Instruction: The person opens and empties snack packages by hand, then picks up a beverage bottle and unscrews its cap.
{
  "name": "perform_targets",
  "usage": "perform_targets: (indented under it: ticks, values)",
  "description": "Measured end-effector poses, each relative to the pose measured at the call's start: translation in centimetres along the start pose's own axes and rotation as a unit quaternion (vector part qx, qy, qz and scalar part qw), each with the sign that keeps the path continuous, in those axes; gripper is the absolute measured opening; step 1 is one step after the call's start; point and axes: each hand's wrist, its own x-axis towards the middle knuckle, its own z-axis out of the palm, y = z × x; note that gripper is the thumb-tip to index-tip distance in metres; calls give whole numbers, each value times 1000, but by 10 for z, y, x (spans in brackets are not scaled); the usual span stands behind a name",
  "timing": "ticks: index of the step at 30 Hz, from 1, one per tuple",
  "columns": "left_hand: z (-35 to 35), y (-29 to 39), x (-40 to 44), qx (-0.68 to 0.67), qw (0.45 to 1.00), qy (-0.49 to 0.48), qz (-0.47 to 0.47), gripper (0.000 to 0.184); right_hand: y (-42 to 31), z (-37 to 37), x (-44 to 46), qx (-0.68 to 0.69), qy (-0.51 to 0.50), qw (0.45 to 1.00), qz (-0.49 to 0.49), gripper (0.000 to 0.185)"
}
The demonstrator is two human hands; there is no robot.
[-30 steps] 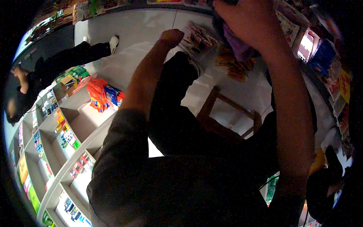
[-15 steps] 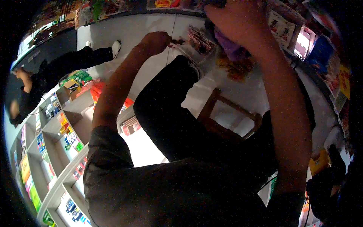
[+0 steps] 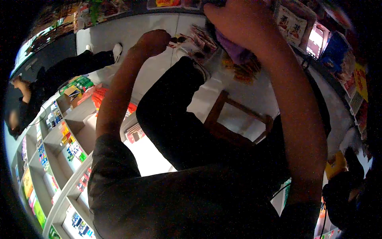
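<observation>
Purple cloth [image 3: 234, 49], soft and bunched, is at the upper centre of the head view, just under the right hand [image 3: 234, 18] and above the floor [image 3: 159, 24] as seen from the camera. Right hand: fingers folded over, closed on the cloth; fingertips mostly hidden by the back of the hand. Left hand [image 3: 154, 42]: knuckles up, fingers curled, reached forward to the left of the cloth. Small reddish bits show at its fingertips, beside the flat printed packets [image 3: 201, 42]; cannot tell whether it grips any of them. These packets lie between the two hands, in a loose overlapping group, lettering too blurred to read. Just below the cloth in the view, a cluster of orange-yellow packets [image 3: 242, 71], partly covered by the right hand and forearm. Nearer the body, a wooden stool frame [image 3: 217, 109] stands between the wearer's dark-trousered legs [image 3: 171, 111]. Right edge: a row of displayed packs, including a white pack with dark characters [image 3: 292, 26] and a blue pack [image 3: 334, 49], with a bright screen-like panel [image 3: 316, 40] between them. Left side: pale shelving [image 3: 75, 127] with small boxed goods in compartments; red-orange bags [image 3: 98, 97] near its far end. Beyond, another person [image 3: 59, 75] in dark clothing and white shoes, well apart from the wearer's hands.
</observation>
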Motion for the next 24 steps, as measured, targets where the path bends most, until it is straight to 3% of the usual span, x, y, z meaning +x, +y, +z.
perform_targets:
  ticks: [2,5,10,12,14,17,22,24]
  values:
    - [-9,-3,-14,32,999,-27,8,19,-1,-2,0,7,-3,1000,4,16]
    - [-14,2,-23,10,995,-100,9,19,19,-1,-2,31,2,997,-68,17]
    - [7,25,-3,-5,995,-97,8,20,13,2,-2,16,6,998,-63,22]
    - [13,32,6,-14,996,-90,-2,20,-20,-9,-6,13,-28,995,92,24]
    - [18,34,10,-32,998,-59,3,21,-22,-11,-7,5,-25,995,100,25]
    - [8,43,12,-53,998,-45,-2,22,15,3,-2,-2,17,999,-50,27]
    - [32,40,34,-50,998,30,10,23,23,9,0,-8,37,995,-87,29]
    - [44,40,43,-47,998,44,7,23,14,2,-1,-22,10,998,-53,29]
